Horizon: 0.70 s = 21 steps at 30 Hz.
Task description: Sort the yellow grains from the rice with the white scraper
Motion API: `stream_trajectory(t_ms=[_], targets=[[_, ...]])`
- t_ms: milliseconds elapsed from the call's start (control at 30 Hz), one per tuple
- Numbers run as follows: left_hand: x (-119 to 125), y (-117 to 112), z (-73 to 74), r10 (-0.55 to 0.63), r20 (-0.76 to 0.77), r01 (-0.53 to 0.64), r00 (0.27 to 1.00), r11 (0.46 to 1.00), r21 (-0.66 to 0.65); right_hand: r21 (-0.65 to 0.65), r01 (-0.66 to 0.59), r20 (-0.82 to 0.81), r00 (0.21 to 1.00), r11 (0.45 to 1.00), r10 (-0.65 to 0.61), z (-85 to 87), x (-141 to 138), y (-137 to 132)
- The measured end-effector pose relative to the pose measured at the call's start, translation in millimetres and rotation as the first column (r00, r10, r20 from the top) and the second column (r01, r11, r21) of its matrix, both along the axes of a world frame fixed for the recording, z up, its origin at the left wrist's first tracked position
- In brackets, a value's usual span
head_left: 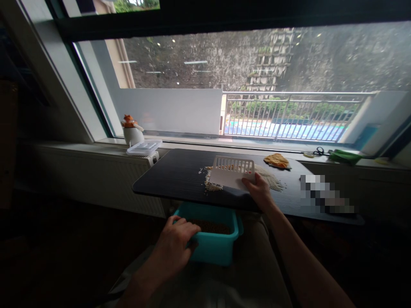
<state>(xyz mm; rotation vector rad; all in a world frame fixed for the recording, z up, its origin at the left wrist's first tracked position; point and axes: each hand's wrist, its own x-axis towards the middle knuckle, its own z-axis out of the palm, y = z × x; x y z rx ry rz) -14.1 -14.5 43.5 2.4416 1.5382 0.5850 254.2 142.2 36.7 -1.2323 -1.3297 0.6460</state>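
Note:
My right hand grips a flat white slotted scraper by its right edge, its row of slots toward the window. The scraper stands over the dark table, hiding part of what lies behind it. White grains are scattered by its left side, and a spread of pale, finer grains lies to its right. Below the table's near edge, my left hand is closed on the left rim of a teal plastic bin. Brown granules cover the bin's bottom. The bin rests at my lap.
The dark tabletop carries a folded yellow cloth and a blurred-out object at right. On the sill are scissors and a green cloth. A clear plastic box and a white pot stand at left above a radiator.

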Motion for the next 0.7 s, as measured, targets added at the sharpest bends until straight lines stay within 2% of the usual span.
stream_trajectory(t_ms=[167, 233, 467, 700], targets=[[-0.4, 0.1, -0.2, 0.008, -0.004, -0.008, 1.000, 1.000, 0.000, -0.006, -0.112, -0.088, 0.990, 0.994, 0.111, -0.1, 0.1, 3.5], [-0.1, 0.4, -0.1, 0.007, -0.005, -0.007, 1.000, 1.000, -0.005, -0.008, -0.121, -0.120, 0.986, 0.993, 0.119, 0.1, 1.0, 1.4], [1.0, 1.2, 3.2, 0.007, -0.006, -0.007, 1.000, 1.000, -0.012, 0.000, -0.105, -0.059, 0.993, 0.994, 0.105, 1.6, -10.4, -6.9], [0.2, 1.1, 5.1, 0.013, -0.021, -0.013, 1.000, 1.000, -0.009, -0.003, -0.213, -0.062, 0.975, 0.977, 0.213, -0.6, -15.9, -13.5]])
